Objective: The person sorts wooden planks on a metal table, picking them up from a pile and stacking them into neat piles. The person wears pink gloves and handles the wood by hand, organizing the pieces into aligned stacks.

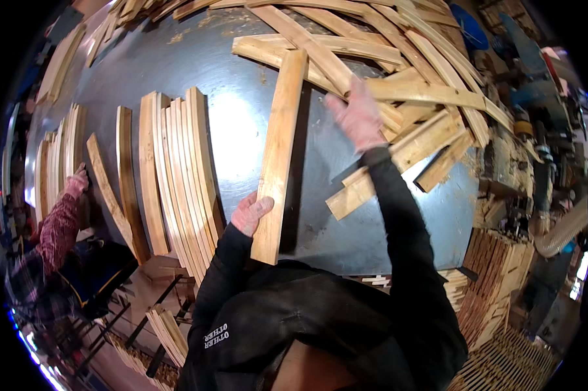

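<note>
A long, flat wooden board (281, 150) is tilted up in front of me, its lower end close to my body. My left hand (249, 214) is closed on its left edge near that end, thumb on the face. Farther right, my right hand (359, 118) is spread, thumb apart from the fingers, and holds nothing. Its fingertips are at the lower end of another board (313, 52) in the loose pile; whether they touch it I cannot tell. To the left of my left hand, a row of boards (180, 169) stands on edge, side by side.
Loose boards (430, 91) lie crisscrossed across the far right of the metal table (235, 98). At the left, a co-worker's hand (79, 182) touches more upright boards (66, 143). Stacked wood (489, 274) and a ribbed hose (567, 228) are beyond the right edge.
</note>
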A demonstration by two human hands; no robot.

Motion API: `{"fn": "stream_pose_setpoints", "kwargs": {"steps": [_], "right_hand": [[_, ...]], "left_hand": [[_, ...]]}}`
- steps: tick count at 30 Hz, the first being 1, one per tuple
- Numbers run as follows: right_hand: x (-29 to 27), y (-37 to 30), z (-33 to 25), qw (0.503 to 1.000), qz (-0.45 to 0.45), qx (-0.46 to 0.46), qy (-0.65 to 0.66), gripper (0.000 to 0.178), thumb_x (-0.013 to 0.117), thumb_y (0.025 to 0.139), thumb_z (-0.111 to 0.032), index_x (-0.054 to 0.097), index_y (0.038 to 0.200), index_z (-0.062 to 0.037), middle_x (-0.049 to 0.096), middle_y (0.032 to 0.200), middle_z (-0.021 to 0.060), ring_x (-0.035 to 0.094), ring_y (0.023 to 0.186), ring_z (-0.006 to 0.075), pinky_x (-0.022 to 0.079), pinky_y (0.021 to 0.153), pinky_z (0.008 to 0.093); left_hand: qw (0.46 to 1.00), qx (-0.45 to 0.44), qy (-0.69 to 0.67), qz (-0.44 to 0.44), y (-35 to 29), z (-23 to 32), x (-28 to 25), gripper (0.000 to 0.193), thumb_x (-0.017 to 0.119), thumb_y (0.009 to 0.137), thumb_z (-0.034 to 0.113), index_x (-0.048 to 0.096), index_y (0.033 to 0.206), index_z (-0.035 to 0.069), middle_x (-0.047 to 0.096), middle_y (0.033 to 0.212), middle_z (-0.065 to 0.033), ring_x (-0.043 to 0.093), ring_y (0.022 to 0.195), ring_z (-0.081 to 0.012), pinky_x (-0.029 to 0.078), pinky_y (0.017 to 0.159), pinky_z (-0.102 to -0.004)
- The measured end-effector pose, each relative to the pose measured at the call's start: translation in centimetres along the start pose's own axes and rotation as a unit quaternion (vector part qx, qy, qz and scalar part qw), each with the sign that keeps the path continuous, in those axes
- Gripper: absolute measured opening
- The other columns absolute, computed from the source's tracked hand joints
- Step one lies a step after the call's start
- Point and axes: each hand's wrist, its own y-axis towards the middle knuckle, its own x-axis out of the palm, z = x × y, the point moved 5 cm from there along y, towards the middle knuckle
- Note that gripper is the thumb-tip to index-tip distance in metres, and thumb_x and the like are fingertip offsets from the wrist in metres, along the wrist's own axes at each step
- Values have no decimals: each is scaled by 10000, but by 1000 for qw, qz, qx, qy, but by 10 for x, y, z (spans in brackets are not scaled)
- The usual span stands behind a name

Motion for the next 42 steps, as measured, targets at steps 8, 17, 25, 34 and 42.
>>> {"fn": "stream_pose_setpoints", "kwargs": {"steps": [8, 17, 25, 34, 42], "right_hand": [[97, 94, -27, 977, -201, 73, -14, 992, 669, 793, -576, 244, 1477, 2, 581, 1297, 236, 586, 1176, 373, 460, 984, 421], [151, 67, -72, 978, -184, 87, 37, 919, 654, 794, -592, 348, 1418, 9, 573, 1265, 224, 569, 1159, 365, 449, 975, 434], [161, 39, -129, 986, -128, 68, -88, 1042, 767, 715, -357, 165, 1488, -3, 352, 1399, 340, 457, 1268, 440, 405, 1009, 513], [94, 11, -103, 958, -243, 129, -85, 1067, 781, 702, -255, 115, 1519, -85, 541, 1244, 285, 574, 1158, 418, 461, 1006, 433], [39, -33, -56, 849, -306, 50, 428, 1022, 789, 731, -218, 189, 1520, 31, 556, 1288, 186, 582, 1141, 219, 452, 976, 310]], "left_hand": [[976, 50, -31, 210, -23, -8, -21, 353, 652, 892, 152, 595, 1188, -33, 662, 1033, -40, 595, 881, -110, 482, 808, -248], [859, -27, 359, 363, -11, -19, -44, 441, 661, 883, 357, 593, 1175, 35, 698, 1018, -190, 670, 932, -340, 515, 815, -417], [657, 86, 599, 449, -69, 10, -58, 644, 673, 786, 144, 421, 1367, 30, 571, 1180, -252, 629, 928, -407, 517, 790, -489], [558, 142, 684, 449, -60, 24, -58, 605, 665, 732, 246, 503, 1246, -30, 535, 1207, -241, 509, 1118, -396, 319, 985, -608], [957, 165, 148, 186, 17, 3, 20, 778, 676, 899, 381, 310, 1458, -16, 482, 1381, -205, 516, 1243, -279, 441, 1027, -420]]}}
